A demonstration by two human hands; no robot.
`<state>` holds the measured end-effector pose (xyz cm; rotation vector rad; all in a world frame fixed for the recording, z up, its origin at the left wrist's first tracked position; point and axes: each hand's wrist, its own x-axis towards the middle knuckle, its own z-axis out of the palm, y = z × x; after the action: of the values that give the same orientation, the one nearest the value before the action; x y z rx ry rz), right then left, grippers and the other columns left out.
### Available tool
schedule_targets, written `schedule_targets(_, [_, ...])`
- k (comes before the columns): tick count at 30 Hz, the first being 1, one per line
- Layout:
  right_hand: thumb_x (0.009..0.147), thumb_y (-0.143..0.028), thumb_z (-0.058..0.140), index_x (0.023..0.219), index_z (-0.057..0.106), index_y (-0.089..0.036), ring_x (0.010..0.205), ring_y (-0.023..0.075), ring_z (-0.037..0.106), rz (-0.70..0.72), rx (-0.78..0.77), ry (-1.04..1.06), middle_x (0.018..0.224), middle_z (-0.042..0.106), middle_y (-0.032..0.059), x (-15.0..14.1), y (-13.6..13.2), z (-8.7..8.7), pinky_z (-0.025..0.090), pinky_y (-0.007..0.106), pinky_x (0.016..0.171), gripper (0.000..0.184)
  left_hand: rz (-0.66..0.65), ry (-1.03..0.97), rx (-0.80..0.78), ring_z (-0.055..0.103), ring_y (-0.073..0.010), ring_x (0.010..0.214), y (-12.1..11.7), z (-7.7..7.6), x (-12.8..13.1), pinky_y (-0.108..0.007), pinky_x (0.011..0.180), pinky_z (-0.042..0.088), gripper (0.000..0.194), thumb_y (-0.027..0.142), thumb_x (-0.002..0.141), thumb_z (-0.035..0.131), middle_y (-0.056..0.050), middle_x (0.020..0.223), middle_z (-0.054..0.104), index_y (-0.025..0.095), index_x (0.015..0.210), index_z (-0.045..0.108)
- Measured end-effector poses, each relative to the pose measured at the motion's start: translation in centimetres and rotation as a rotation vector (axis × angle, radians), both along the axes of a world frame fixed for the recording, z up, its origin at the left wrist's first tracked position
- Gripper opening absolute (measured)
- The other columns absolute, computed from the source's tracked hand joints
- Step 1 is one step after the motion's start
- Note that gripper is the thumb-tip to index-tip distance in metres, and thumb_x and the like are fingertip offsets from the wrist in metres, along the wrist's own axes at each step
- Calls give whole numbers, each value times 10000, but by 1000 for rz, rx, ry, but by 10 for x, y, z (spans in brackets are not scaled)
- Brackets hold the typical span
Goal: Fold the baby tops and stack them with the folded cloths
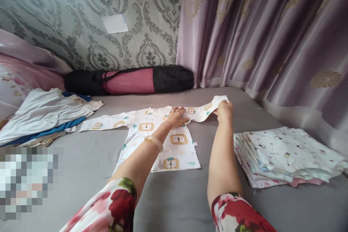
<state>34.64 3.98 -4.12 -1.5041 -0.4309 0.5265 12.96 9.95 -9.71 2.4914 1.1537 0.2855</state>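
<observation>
A small white shirt with lion prints (174, 141) lies spread flat on the grey bed (87, 166), sleeves out to both sides. My left hand (177, 115) lies flat and open on the shirt near its collar and right shoulder. My right hand (224, 110) is closed on the end of the shirt's right sleeve (208, 108), lifting the cuff slightly off the bed. A pale bangle (154, 143) sits on my left wrist.
A stack of folded printed clothes (285, 156) lies at the right. A loose pile of white and blue garments (46, 114) lies at the left. A black and pink roll bag (127, 79) rests against the patterned wall. Purple curtains (266, 36) hang on the right.
</observation>
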Motion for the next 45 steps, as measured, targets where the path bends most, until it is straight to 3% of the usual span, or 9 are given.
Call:
schedule_targets(4, [995, -349, 319, 1069, 554, -178, 694, 165, 683, -120, 93, 241, 866, 665, 69, -12, -4, 19, 591, 356, 648, 301, -17, 80, -42, 124, -351, 1476, -2, 8, 0, -516, 1186, 128, 730, 613, 855, 514, -44, 1603, 277, 253, 1472, 361])
schedule_targets(10, [1000, -279, 298, 997, 570, -178, 726, 143, 696, -18, 289, 432, 795, 679, 35, -33, -3, 38, 589, 295, 678, 290, -52, 208, -89, 18, -387, 1487, 2, 20, 3, -563, 1172, 78, 913, 735, 788, 478, -60, 1635, 165, 261, 1524, 222])
schedule_targets(21, [981, -239, 376, 1024, 561, -191, 660, 154, 693, 122, 307, 511, 729, 686, 5, -68, 5, 49, 591, 329, 668, 197, -81, 406, -77, 156, -415, 1450, 14, 49, 20, -627, 1138, 86, 1110, 826, 581, 606, -192, 1552, 307, 208, 1470, 358])
schedule_targets(25, [979, -240, 383, 996, 551, -199, 659, 142, 688, 128, 290, 506, 729, 683, -1, -69, 8, 43, 590, 309, 669, 173, 15, 134, -83, 178, -385, 1455, 7, 40, 0, -594, 1151, 145, 1000, 764, 652, 632, -162, 1553, 313, 231, 1458, 378])
schedule_targets(28, [974, -221, 364, 983, 548, -193, 675, 146, 688, 158, 260, 474, 725, 675, 6, -74, 11, 38, 595, 327, 700, 187, 212, -244, -101, 440, -323, 1314, -1, 28, -32, -462, 1094, 345, 695, 622, 792, 609, -153, 1372, 529, 191, 1333, 533])
schedule_targets(32, [956, -215, 383, 961, 511, -206, 681, 148, 691, 220, 200, 415, 709, 656, -4, -94, 18, 32, 598, 325, 706, 128, 558, -841, -409, 664, -199, 927, -12, 16, -82, -318, 834, 527, 378, 461, 885, 574, -114, 1026, 678, 140, 1076, 628])
schedule_targets(35, [939, -173, 379, 951, 490, -209, 666, 136, 685, 314, 129, 344, 694, 644, -16, -120, 23, 31, 590, 302, 698, 118, 745, -1190, -712, 682, -144, 863, -18, 13, -112, -260, 807, 541, 238, 343, 916, 569, -122, 1005, 680, 128, 1015, 587])
schedule_targets(41, [912, -186, 441, 1113, 526, -214, 661, 138, 673, 483, 19, 179, 724, 647, -31, -180, 23, 14, 577, 306, 704, 220, 735, -1359, -885, 664, -178, 1065, -19, 15, -133, -265, 919, 531, 310, 392, 986, 427, -175, 1182, 651, 130, 1073, 568])
schedule_targets(45, [829, -279, 628, 978, 671, -207, 750, 165, 679, 999, -81, -268, 760, 699, -18, -200, 14, -6, 564, 298, 769, 171, 655, -1327, -890, 689, -240, 985, -15, 15, -131, -348, 844, 557, 573, 630, 928, 395, -169, 1068, 694, 138, 1154, 581])
